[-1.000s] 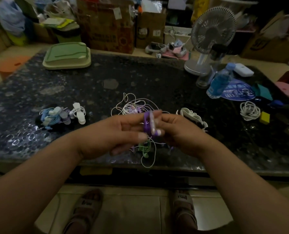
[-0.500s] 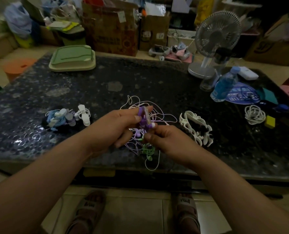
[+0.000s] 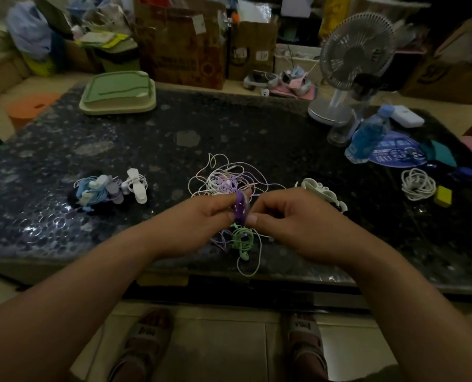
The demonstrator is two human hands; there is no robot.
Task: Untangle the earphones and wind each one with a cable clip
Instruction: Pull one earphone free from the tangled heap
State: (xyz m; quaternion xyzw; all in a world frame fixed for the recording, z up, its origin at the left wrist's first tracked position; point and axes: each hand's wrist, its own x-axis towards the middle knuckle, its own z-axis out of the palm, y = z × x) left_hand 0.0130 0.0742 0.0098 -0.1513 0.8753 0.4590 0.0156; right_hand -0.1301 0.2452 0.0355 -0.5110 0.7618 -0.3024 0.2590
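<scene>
My left hand [image 3: 201,219] and my right hand [image 3: 287,216] meet just above the near edge of the dark table [image 3: 229,128], and both pinch a purple cable clip [image 3: 240,208] wrapped round a coiled earphone. Behind the hands lies a loose tangle of white and lilac earphones [image 3: 226,177]. A green earphone [image 3: 241,239] lies under the hands, with a thin loop of pale cable beside it. A pile of wound earphones with clips [image 3: 105,190] sits at the left. White cable clips [image 3: 323,193] lie at the right, partly hidden by my right hand.
A green tray [image 3: 117,92] stands at the far left of the table. At the right are a desk fan [image 3: 353,59], a blue bottle [image 3: 367,136], a blue paper fan [image 3: 397,151], a white coiled cable [image 3: 418,184] and a yellow block [image 3: 444,196]. Boxes crowd the floor behind.
Both hands have moved the clipped bundle slightly lower and nearer; my right hand has shifted from below the clip back to its side, pinching it.
</scene>
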